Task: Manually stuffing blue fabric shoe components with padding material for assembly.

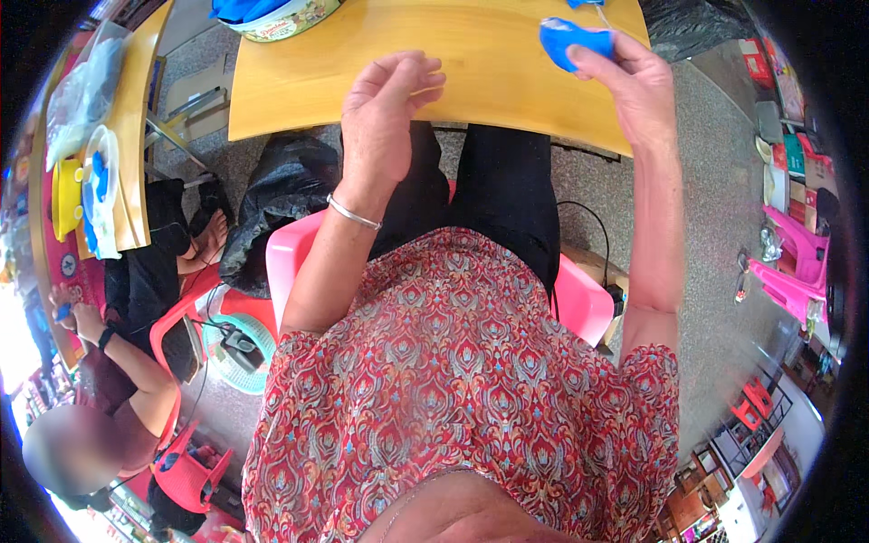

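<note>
Over the right end of the yellow wooden table [489, 90], my right hand [638, 90] pinches a small blue piece [575, 43] between thumb and fingers. The piece looks soft and rounded, with a pale patch on its upper edge; I cannot make out its exact kind. My left hand [389, 100] hovers above the table's near edge, fingers loosely curled and a little apart, with nothing visible in them. A round printed tin [288, 22] heaped with blue pieces stands at the far left of the tabletop. Another blue bit [587, 4] shows at the far edge.
At left, a person [136, 380] sits by a second table [133, 181] bearing a yellow container [66, 197] and clear plastic bags. A black bag [276, 199] lies by my left leg. Beneath me is a pink chair [584, 299]; a turquoise fan [240, 353] stands lower left.
</note>
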The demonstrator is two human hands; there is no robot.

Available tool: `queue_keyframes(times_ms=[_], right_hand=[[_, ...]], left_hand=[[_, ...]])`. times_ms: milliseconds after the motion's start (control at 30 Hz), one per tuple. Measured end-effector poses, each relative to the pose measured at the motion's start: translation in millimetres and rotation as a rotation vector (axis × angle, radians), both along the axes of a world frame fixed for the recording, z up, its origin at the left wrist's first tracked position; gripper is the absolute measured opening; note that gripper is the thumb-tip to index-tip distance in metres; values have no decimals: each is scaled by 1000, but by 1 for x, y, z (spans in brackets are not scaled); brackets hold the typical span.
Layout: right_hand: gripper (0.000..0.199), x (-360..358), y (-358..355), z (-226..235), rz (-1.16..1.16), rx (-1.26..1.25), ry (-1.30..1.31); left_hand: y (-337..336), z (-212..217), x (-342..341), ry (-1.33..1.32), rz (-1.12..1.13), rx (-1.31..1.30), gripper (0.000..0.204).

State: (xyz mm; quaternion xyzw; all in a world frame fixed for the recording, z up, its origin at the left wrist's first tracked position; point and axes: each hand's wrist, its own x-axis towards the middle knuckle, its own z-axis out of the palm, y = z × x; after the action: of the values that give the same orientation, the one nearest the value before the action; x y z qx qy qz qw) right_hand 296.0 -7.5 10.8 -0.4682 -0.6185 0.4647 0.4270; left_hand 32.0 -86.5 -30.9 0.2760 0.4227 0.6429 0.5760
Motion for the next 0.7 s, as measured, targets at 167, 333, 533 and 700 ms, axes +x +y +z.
queue_keyframes(times_ms=[167,333,533,700], right_hand=[[17,-36,-17,-9,113,-50,273],[20,-66,-41,-20,134,-224,674],[31,-72,-52,-12,137,-71,205],[29,-74,-47,11,179,87,212]], left_hand=[[-14,2,24,40,-169,57,30],[-14,6,42,-135,-193,159,31],[-9,16,29,-140,-57,216,16],[-7,20,16,-110,-155,135,28]])
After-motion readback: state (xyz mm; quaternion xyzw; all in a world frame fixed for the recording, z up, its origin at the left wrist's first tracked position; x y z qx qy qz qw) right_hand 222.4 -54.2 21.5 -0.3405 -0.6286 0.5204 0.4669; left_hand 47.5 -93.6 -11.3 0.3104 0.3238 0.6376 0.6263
